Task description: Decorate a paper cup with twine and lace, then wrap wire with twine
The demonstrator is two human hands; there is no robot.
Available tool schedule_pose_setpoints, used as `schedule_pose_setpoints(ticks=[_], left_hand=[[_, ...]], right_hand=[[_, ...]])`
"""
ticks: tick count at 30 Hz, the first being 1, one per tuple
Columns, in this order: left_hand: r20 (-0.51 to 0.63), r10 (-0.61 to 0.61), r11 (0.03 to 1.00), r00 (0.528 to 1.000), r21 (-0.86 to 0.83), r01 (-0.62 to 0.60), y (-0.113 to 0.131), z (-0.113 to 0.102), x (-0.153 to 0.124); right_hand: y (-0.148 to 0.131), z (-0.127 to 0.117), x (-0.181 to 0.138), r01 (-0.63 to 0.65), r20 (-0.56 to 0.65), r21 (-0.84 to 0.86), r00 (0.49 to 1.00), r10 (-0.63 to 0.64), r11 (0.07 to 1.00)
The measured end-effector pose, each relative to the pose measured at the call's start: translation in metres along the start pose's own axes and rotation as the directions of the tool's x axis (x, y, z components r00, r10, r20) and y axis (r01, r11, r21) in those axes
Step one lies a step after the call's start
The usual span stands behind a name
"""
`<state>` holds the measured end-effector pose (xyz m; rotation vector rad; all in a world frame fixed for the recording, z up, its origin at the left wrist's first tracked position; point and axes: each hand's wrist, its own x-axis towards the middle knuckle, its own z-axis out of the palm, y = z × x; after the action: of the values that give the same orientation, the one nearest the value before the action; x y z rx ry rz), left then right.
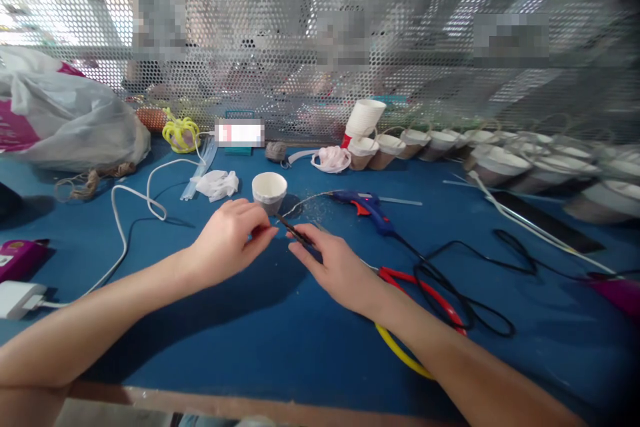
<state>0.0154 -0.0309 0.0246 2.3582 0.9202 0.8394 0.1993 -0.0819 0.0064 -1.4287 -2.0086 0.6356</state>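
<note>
My left hand (235,235) is closed in a pinch just in front of a small paper cup (270,191), white at the rim and greyish below. What the left fingertips hold, if anything, is too small to make out. My right hand (335,263) grips a slim dark tool (296,231) whose tip points up and left toward the base of the cup; its exact kind does not show. A thin pale twisted cord (306,199) runs from near that tip toward a blue glue gun (367,205), which lies on the table with its red trigger toward me.
Several wrapped cups with handles (500,163) line the back right, beside stacked white cups (365,119). A black cable (467,270) and red-yellow plier handles (400,347) lie near my right arm. At left are a plastic bag (75,113), a white cable (117,213) and crumpled white material (217,185).
</note>
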Motion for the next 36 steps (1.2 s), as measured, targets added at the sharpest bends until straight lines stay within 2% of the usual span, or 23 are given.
schedule_pose_setpoints(ticks=[2, 4, 6, 8, 10, 12, 14, 15, 16, 17, 18, 19, 21, 22, 24, 26, 28, 29, 30, 32, 34, 35, 36], left_hand=[[0.16, -0.096, 0.925, 0.983, -0.351, 0.147, -0.006, 0.001, 0.002], [0.326, -0.106, 0.696, 0.939, -0.651, 0.304, -0.014, 0.004, 0.004], [0.481, -0.051, 0.486, 0.875, -0.753, 0.443, -0.021, 0.007, 0.005], [0.542, 0.0, 0.39, 0.841, -0.774, 0.499, -0.024, 0.01, 0.005], [0.523, 0.003, 0.446, 0.853, -0.764, 0.467, -0.021, 0.009, 0.005], [0.433, -0.046, 0.672, 0.9, -0.654, 0.349, -0.015, 0.007, 0.003], [0.216, -0.073, 0.942, 0.974, -0.307, 0.139, -0.005, 0.003, 0.001], [0.069, -0.026, 0.997, 0.997, -0.069, 0.03, -0.001, 0.002, 0.0], [-0.033, 0.022, 0.991, 0.999, 0.132, -0.018, 0.003, 0.001, -0.002], [-0.079, 0.065, 0.969, 0.995, 0.243, -0.044, 0.005, 0.001, -0.002], [-0.085, 0.083, 0.964, 0.993, 0.26, -0.059, 0.006, 0.0, -0.003], [-0.064, 0.062, 0.981, 0.996, 0.186, -0.049, 0.005, 0.0, -0.003], [0.054, -0.037, 0.986, 0.998, -0.162, 0.045, 0.0, 0.0, -0.001], [0.152, -0.087, 0.918, 0.985, -0.373, 0.139, -0.004, 0.0, 0.0], [0.344, -0.104, 0.651, 0.933, -0.686, 0.325, -0.012, 0.001, 0.003], [0.508, -0.055, 0.413, 0.859, -0.772, 0.483, -0.018, 0.004, 0.005], [0.557, -0.009, 0.316, 0.831, -0.787, 0.53, -0.019, 0.007, 0.004], [0.546, -0.004, 0.327, 0.838, -0.791, 0.517, -0.019, 0.008, 0.004], [0.521, -0.011, 0.384, 0.854, -0.786, 0.485, -0.017, 0.008, 0.003], [0.412, -0.048, 0.646, 0.91, -0.683, 0.342, -0.011, 0.007, 0.001], [0.195, -0.031, 0.941, 0.98, -0.324, 0.094, -0.005, 0.005, 0.0], [0.076, 0.024, 0.997, 0.997, -0.077, -0.018, -0.002, 0.005, 0.0], [-0.004, 0.087, 0.987, 0.996, 0.135, -0.085, 0.0, 0.005, -0.001]], right_hand=[[0.0, -0.002, -0.001, 0.023, 0.006, 0.03, 1.0, -0.023, 0.999], [-0.001, -0.004, -0.002, 0.041, 0.02, 0.055, 0.999, -0.042, 0.998], [-0.002, -0.006, -0.003, 0.051, 0.031, 0.073, 0.998, -0.053, 0.996], [-0.003, -0.006, -0.003, 0.061, 0.035, 0.086, 0.997, -0.064, 0.994], [-0.004, -0.006, -0.003, 0.071, 0.039, 0.089, 0.996, -0.075, 0.994], [-0.003, -0.004, -0.003, 0.061, 0.027, 0.065, 0.998, -0.063, 0.996], [-0.002, -0.001, -0.001, 0.028, -0.002, 0.009, 1.0, -0.028, 1.0], [-0.001, 0.0, -0.001, 0.012, -0.015, -0.024, 1.0, -0.012, 1.0], [0.0, 0.001, 0.0, 0.0, -0.025, -0.054, 1.0, -0.001, 0.999], [0.0, 0.001, 0.0, -0.006, -0.03, -0.075, 1.0, 0.004, 0.997], [0.0, 0.001, 0.0, -0.008, -0.034, -0.085, 0.999, 0.005, 0.996], [0.0, 0.0, 0.0, -0.008, -0.036, -0.083, 0.999, 0.005, 0.996], [-0.001, -0.003, -0.001, -0.013, -0.038, -0.055, 0.999, 0.011, 0.998], [-0.001, -0.004, -0.001, -0.015, -0.033, -0.037, 0.999, 0.014, 0.999], [-0.002, -0.007, -0.002, -0.011, -0.019, -0.011, 1.0, 0.011, 1.0], [-0.003, -0.008, -0.003, 0.006, -0.011, -0.003, 1.0, -0.006, 1.0], [-0.003, -0.008, -0.003, 0.029, -0.009, -0.001, 1.0, -0.029, 1.0], [-0.003, -0.008, -0.003, 0.036, -0.008, 0.001, 0.999, -0.036, 0.999], [-0.003, -0.007, -0.003, 0.042, -0.007, 0.002, 0.999, -0.042, 0.999], [-0.003, -0.005, -0.002, 0.039, -0.007, -0.003, 0.999, -0.039, 0.999], [-0.002, -0.002, -0.002, 0.014, -0.023, -0.014, 1.0, -0.014, 1.0], [-0.002, -0.001, -0.001, 0.0, -0.031, -0.019, 1.0, -0.001, 1.0], [-0.002, 0.0, -0.001, -0.011, -0.04, -0.021, 0.999, 0.01, 1.0]])
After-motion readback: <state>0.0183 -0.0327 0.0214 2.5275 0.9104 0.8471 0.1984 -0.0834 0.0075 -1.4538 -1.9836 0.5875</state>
